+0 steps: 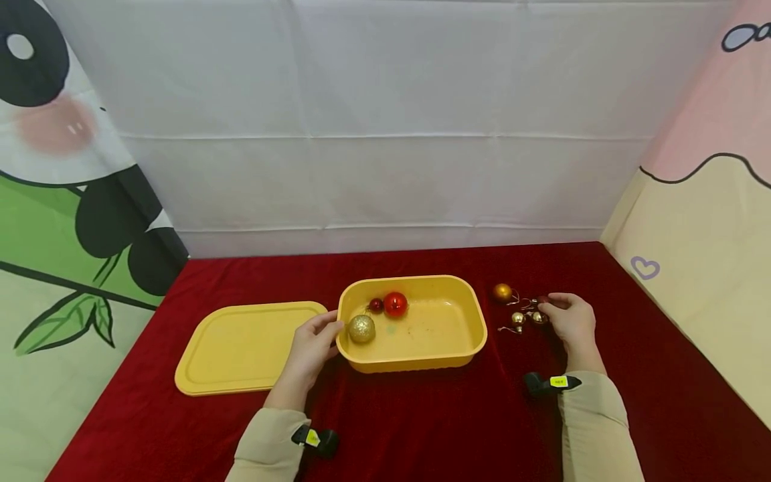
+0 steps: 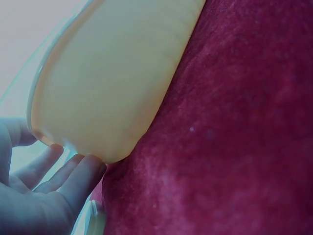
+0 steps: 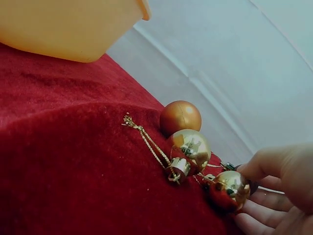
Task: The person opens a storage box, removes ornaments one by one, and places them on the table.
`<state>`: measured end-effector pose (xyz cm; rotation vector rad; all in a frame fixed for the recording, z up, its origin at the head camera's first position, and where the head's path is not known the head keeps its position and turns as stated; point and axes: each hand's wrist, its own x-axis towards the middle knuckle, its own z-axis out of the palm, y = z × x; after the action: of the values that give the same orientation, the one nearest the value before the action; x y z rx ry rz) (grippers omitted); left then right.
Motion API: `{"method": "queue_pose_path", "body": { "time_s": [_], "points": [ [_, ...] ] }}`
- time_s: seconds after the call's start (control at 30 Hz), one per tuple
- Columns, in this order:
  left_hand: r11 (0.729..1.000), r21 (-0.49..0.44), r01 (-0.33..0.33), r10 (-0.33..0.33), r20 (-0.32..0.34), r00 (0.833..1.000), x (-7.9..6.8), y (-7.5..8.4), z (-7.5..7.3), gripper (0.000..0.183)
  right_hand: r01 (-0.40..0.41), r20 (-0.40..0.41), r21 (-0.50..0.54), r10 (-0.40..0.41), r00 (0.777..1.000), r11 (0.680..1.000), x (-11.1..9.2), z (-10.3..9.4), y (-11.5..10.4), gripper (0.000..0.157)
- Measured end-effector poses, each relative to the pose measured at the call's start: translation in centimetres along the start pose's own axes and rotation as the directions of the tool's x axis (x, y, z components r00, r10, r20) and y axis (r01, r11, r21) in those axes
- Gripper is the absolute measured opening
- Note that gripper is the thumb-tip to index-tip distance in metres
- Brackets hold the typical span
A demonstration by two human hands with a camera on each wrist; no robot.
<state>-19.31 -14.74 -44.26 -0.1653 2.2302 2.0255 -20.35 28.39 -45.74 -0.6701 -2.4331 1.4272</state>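
Note:
My left hand (image 1: pixel 311 345) grips the left end of a yellow plastic box (image 1: pixel 442 321), thumb at the rim and fingers against the outer wall (image 2: pixel 107 83). Inside the box, at its left side, lie a glittery gold bauble (image 1: pixel 362 329), a shiny red bauble (image 1: pixel 395 304) and a small dark red bauble (image 1: pixel 375 306). To the right of the box, my right hand (image 1: pixel 571 321) pinches a small dark bauble (image 1: pixel 543 300), mostly hidden by the fingers and a shiny gold bauble (image 3: pixel 231 190) in the right wrist view. Another shiny gold bauble (image 1: pixel 518 319) lies close by.
A matte orange-gold bauble (image 1: pixel 502 292) with a string lies behind the small gold ones. The flat yellow lid (image 1: pixel 241 348) rests left of the box on the dark red cloth (image 1: pixel 421 422). White fabric (image 1: pixel 397 181) hangs behind the table, printed cloths at both sides.

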Motion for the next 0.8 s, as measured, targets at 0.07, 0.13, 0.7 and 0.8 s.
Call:
{"method": "queue_pose_path", "body": {
  "time_s": [0.07,0.13,0.7,0.8],
  "points": [
    [1.000,-0.003,0.002,-0.002,-0.002,1.000,0.0,0.0,0.0,0.041,0.001,0.000,-0.004,-0.001,1.000,1.000,0.0,0.0,0.0,0.040],
    [1.000,-0.002,0.008,-0.008,-0.005,1.000,0.0,0.0,0.0,0.040,0.006,-0.002,-0.014,-0.006,1.000,1.000,-0.1,0.0,0.0,0.040],
    [1.000,-0.009,0.002,-0.002,0.004,1.000,-0.3,0.2,0.0,0.043,0.031,0.036,-0.158,-0.026,0.999,0.987,-0.7,-0.1,-0.7,0.046],
    [1.000,-0.005,-0.004,0.004,-0.008,1.000,-0.2,0.0,0.0,0.041,0.038,0.041,-0.156,-0.032,0.999,0.987,-0.9,-0.1,-1.2,0.049]
  ]
}}
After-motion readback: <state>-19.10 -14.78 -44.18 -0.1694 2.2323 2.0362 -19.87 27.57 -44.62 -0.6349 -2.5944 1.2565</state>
